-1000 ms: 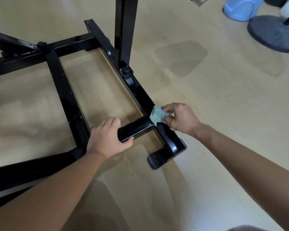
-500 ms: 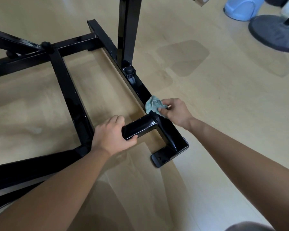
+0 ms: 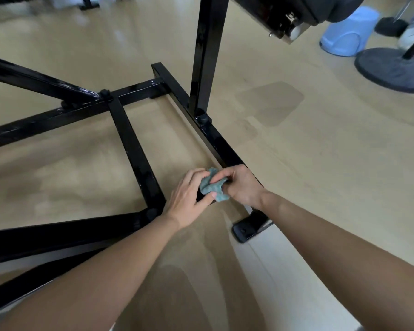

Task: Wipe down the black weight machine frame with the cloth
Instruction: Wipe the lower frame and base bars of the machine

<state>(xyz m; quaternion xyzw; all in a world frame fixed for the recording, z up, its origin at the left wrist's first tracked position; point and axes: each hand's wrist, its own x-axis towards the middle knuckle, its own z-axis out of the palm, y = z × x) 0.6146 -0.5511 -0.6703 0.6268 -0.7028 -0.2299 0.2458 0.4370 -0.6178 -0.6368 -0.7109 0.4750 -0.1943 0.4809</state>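
— While your right hand (image 3: 241, 187) pinches the teal cloth (image 3: 212, 187) between curled fingers and thumb, pressed to the near corner of the black frame (image 3: 134, 149), your left hand (image 3: 189, 197) curls round the same stretch of tube just beside it, thumb tip touching the fabric.

— What could go wrong from here?

— Two hands crowd one spot. If you drag the cloth leftward, it will likely bunch against your left thumb and miss the strip under that grip. The wad is small and crumpled, so a loose pinch could let it slide off the glossy paint onto the floor (image 3: 296, 163).

— And the surfaces?

— Square metal tube, lacquered black, mirror-slick, with hard edges and round bolt caps (image 3: 203, 118) at the joints. Your knuckles could catch the foot plate (image 3: 249, 226) near your right wrist. The cloth looks soft, nubby and absorbent. The floor is smooth, pale and faintly reflective.
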